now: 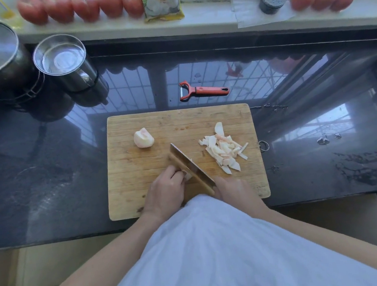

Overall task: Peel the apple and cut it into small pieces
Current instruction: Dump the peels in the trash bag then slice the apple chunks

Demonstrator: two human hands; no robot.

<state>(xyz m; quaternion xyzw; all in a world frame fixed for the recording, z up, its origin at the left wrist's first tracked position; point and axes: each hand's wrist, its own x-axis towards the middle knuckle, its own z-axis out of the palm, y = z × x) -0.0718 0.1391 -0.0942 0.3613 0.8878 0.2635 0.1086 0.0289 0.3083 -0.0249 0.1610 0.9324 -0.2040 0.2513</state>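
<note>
My right hand [231,190] grips the knife [191,169] | my left hand [165,192] pinches an apple piece [188,175] beside the blade | cut pieces [225,151] heaped right on the cutting board [139,172]

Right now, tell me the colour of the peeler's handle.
The peeler has an orange-red handle with black trim, seen in the head view on the counter beyond the board.

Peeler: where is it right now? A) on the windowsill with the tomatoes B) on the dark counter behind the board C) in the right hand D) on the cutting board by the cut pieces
B: the red-handled peeler lies on the dark counter just beyond the cutting board's far edge, untouched by either hand.
</note>
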